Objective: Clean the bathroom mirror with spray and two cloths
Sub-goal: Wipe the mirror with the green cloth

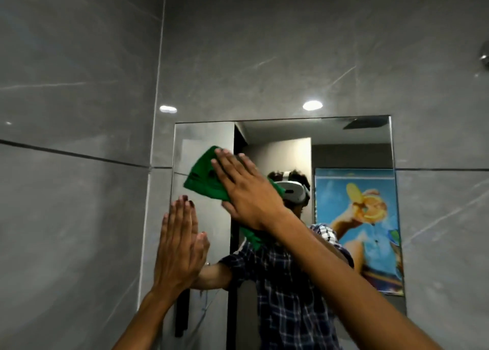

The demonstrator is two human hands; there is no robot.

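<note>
The rectangular bathroom mirror [352,148] hangs on a grey tiled wall, straight ahead. My right hand [246,191] lies flat with fingers spread, pressing a green cloth [203,177] against the upper left part of the glass. The cloth sticks out to the left of the fingers and a corner hangs below the palm. My left hand [181,246] rests flat against the mirror's left edge, fingers together and pointing up, holding nothing. No spray bottle and no second cloth are in view.
Glossy grey marble-look tiles [79,111] surround the mirror. The glass reflects a person in a checked shirt and headset, a bright blue poster [367,217] and a doorway. A chrome fitting [484,56] sits at the far right edge.
</note>
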